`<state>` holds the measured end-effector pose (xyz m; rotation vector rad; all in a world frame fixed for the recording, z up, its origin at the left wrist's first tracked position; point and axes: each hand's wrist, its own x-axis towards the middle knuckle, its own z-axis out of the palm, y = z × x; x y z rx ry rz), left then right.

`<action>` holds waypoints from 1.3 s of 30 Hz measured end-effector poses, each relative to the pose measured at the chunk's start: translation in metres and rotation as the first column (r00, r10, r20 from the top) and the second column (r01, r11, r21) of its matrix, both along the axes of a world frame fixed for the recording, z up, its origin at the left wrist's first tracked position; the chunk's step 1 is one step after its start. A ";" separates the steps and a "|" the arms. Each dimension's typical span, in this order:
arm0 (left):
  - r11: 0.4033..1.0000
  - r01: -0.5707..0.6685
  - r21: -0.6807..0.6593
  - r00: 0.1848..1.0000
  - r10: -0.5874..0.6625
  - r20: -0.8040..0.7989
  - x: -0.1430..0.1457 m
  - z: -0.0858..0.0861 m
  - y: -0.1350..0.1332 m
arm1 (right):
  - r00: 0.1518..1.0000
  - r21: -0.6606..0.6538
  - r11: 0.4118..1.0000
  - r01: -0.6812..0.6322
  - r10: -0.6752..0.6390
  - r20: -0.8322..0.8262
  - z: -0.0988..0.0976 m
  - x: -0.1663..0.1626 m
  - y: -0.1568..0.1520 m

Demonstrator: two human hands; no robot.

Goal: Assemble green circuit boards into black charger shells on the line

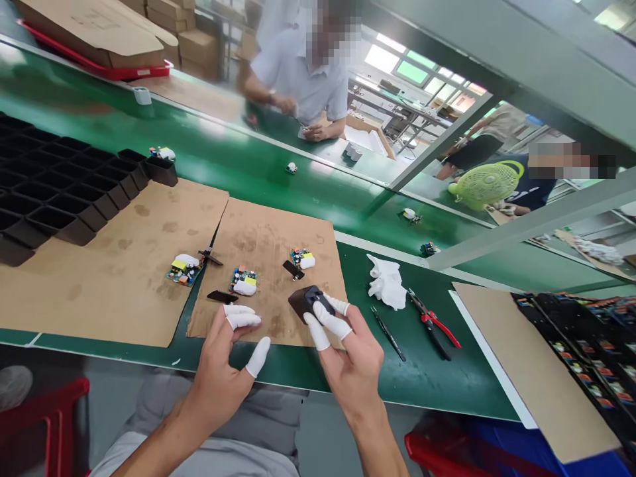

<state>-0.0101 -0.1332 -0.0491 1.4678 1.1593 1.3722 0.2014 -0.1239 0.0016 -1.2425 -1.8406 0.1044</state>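
Note:
White finger cots cover several fingertips of both hands. In my right hand [350,348] is a black plastic housing [302,303], gripped by its end above the brown cardboard [278,331]. My left hand [223,361] holds nothing; its thumb and fingers are spread just left of the housing. Beyond the left fingers lie a circuit board [243,279] with a white blob and yellow part, and a flat black piece [222,297]. Another circuit board [302,257] rests behind the housing, beside a small black plate [293,269]. A third board [183,270] sits further left.
Right of the cardboard are a crumpled white cloth [386,281], tweezers [388,333] and red-black pliers [432,324]. Black trays [74,182] stand at left. Loose boards [291,168] lie on the green belt [223,149]. A person sits across; a green fan [489,182] stands behind.

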 end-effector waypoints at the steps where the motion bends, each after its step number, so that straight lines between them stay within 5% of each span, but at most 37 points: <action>1: 1.000 0.000 0.003 1.000 0.000 0.002 0.000 0.000 0.000 | 1.000 0.000 1.000 0.007 -0.007 0.004 -0.002 -0.001 0.001; 7: 1.000 0.009 -0.002 1.000 -0.009 0.007 0.000 -0.003 0.001 | 1.000 -0.027 0.999 0.019 -0.018 0.024 -0.021 0.001 0.009; 14: 1.000 0.017 -0.008 1.000 -0.017 -0.001 -0.001 -0.004 -0.001 | 0.990 0.059 0.989 0.133 -0.130 -0.058 0.005 0.000 0.003; 25: 0.999 0.028 -0.030 0.998 -0.029 -0.059 -0.001 -0.005 -0.001 | 0.937 -0.215 0.973 0.082 -0.149 -0.316 -0.035 -0.003 0.008; 30: 1.000 0.016 -0.011 0.991 -0.018 -0.130 -0.001 -0.009 -0.004 | 0.739 -0.332 0.932 0.149 -0.328 -0.588 -0.025 -0.010 0.006; 35: 0.999 0.028 0.022 0.982 -0.023 -0.190 -0.006 -0.017 -0.006 | 0.167 -0.442 0.870 -0.219 -0.412 -0.896 -0.007 -0.021 -0.002; 39: 0.998 0.055 0.030 0.970 -0.046 -0.239 -0.008 -0.019 -0.005 | 0.067 -0.425 0.852 -0.306 -0.426 -0.902 -0.001 -0.025 -0.004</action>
